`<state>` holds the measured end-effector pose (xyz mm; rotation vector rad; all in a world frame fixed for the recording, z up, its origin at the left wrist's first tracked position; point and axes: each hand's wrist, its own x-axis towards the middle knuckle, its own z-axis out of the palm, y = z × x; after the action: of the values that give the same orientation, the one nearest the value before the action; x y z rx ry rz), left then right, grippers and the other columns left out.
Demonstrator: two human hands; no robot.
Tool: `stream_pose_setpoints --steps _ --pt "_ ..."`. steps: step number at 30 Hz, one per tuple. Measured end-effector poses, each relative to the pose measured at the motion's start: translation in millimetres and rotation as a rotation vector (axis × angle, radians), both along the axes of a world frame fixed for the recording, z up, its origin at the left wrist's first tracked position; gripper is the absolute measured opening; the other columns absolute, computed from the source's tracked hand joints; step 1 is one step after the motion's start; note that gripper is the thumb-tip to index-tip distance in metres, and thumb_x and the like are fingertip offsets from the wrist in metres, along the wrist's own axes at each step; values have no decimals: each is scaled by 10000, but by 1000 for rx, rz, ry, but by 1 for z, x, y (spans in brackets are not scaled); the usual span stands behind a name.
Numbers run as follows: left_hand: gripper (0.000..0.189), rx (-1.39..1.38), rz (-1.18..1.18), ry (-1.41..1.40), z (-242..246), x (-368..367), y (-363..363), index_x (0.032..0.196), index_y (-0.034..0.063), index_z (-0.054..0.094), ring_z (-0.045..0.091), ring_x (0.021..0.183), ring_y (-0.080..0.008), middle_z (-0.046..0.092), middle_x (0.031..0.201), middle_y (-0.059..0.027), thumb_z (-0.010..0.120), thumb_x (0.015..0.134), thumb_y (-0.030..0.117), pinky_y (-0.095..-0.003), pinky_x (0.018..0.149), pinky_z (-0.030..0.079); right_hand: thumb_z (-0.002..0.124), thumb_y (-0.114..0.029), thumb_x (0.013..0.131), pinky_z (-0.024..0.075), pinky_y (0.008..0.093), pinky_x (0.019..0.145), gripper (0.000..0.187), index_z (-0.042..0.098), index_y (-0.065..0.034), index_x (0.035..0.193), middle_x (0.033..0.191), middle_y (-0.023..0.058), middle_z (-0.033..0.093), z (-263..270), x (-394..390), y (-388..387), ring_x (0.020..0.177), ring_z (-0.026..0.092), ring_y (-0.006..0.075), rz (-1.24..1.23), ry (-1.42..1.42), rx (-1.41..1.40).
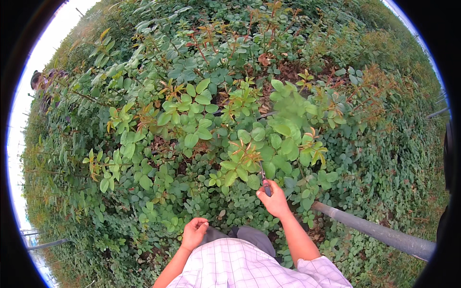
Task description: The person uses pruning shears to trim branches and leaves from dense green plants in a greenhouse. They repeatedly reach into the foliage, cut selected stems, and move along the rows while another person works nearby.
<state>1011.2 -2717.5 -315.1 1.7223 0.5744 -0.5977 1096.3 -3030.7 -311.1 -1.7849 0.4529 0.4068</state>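
My right hand (274, 199) grips a pair of small pruning shears (266, 185) by the dark handles, the blades pointing away from me into the foliage. The blade tips lie among leaves just right of a rose shoot (246, 156) with reddish-yellow young leaves; whether they touch a stem cannot be told. My left hand (195, 231) is held near my waist at the lower middle, fingers curled, thumb against the forefinger, with nothing seen in it. Leafy rose shoots (201, 108) spread in front of both hands.
A thick grey pole (378, 228) slants from the bushes to the lower right, close to my right forearm. Dense rose bushes (360, 172) surround me. Dry brown leaves (264, 97) lie between the plants. Another person (45, 82) is partly hidden behind foliage at the far left.
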Motion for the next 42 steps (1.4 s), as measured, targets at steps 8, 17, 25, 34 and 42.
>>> stream_pose_setpoints --steps 8,17,25,34,42 --pt "174 -29 -26 -48 -5 7 -12 1044 8 620 558 675 -69 636 827 -12 642 900 102 -225 606 472 696 -299 830 479 337 839 547 538 22 1244 987 130 651 -52 -30 35 900 618 210 133 223 41" --pt "658 280 93 -366 -29 214 -19 1368 38 440 628 900 -216 643 987 -116 708 792 210 -339 819 500 708 -289 823 487 329 820 547 541 20 1242 981 104 652 -30 -38 56 870 619 195 293 204 -37" --pt "388 195 -456 -646 -19 178 -62 1168 63 603 656 828 -250 673 872 -113 672 816 210 -371 761 520 718 -220 792 471 280 742 530 567 51 1222 892 48 632 -48 -62 42 783 560 120 247 255 -67" --pt "203 174 256 -384 -43 97 108 1015 43 677 628 733 -128 685 837 -49 664 844 151 -287 680 515 716 -194 787 433 265 629 452 584 70 1130 773 1 583 -38 -54 79 677 508 91 266 248 32" --pt "509 345 1032 -418 -4 31 359 1249 -3 495 542 534 -120 624 821 -69 713 829 186 -290 494 451 735 -250 767 465 279 700 519 584 77 1141 853 53 626 -51 -74 92 739 551 121 375 267 -139"
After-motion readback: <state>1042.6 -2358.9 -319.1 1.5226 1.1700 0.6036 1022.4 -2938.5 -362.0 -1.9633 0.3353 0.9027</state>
